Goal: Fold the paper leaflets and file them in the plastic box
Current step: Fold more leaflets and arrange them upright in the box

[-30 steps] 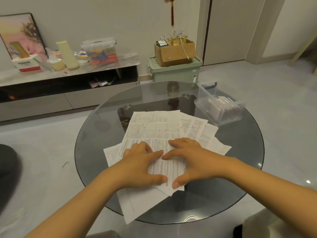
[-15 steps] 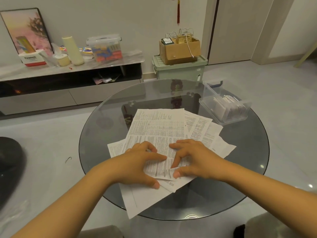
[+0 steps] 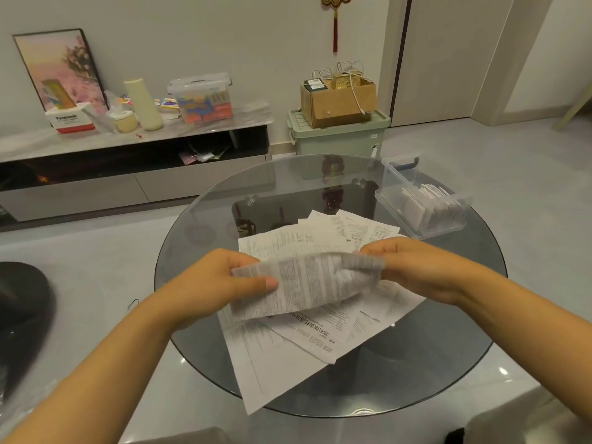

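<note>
A printed paper leaflet (image 3: 307,283), doubled over and blurred, hangs above the round glass table (image 3: 448,363). My left hand (image 3: 217,280) pinches its left end with the thumb on top. My right hand (image 3: 416,267) grips its right end. Under it lies a loose pile of flat leaflets (image 3: 320,334), one sheet poking over the table's near edge. The clear plastic box (image 3: 419,200) stands at the table's right rim, with several folded leaflets upright inside.
Behind the table stand a green storage bin (image 3: 339,136) with a cardboard box (image 3: 339,100) on top, and a low TV cabinet (image 3: 128,168) with clutter. A dark seat (image 3: 22,315) is at the left. Grey floor surrounds the table.
Both hands were pressing a leaflet flat on the pile; now they have lifted it off the table and hold it folded over between them. The camera moved closer.
</note>
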